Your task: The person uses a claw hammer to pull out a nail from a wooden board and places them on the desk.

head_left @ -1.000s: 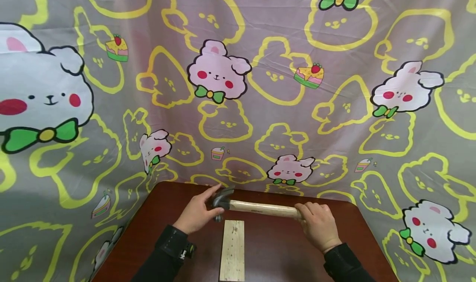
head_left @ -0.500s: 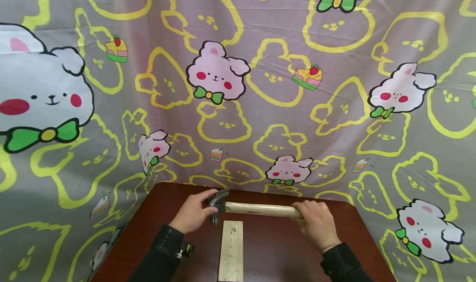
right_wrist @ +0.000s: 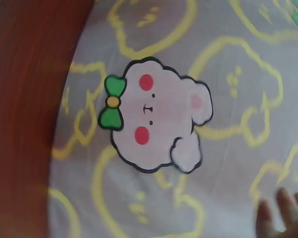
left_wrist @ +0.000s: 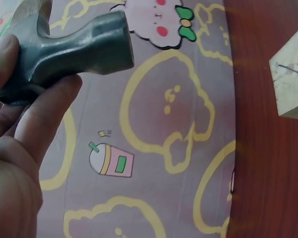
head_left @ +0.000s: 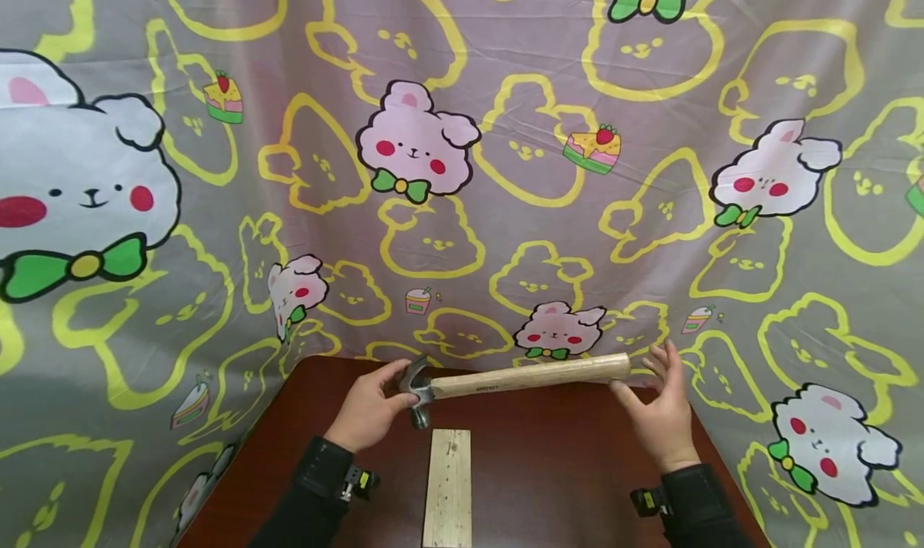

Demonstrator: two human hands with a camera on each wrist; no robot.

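Note:
A claw hammer (head_left: 530,375) is held up above the table, its wooden handle pointing right and slightly upward. My left hand (head_left: 364,407) pinches its metal head between thumb and fingers. In the left wrist view the dark hammer head (left_wrist: 84,47) fills the upper left, with the striking face toward the right. My right hand (head_left: 660,416) is beside the handle's free end, fingers spread and raised, thumb right at the end of the wood. Only blurred fingertips (right_wrist: 285,213) of that hand show in the right wrist view.
A pale wooden board (head_left: 447,488) lies lengthwise on the dark red-brown table (head_left: 549,468). A nail (left_wrist: 288,68) shows at the board's end in the left wrist view. A cartoon-print curtain (head_left: 534,275) surrounds the table's back and sides.
My right hand has let go of the handle and moved right, its fingers opening out. The handle's free end has swung upward and is now exposed. My left hand keeps the hammer head.

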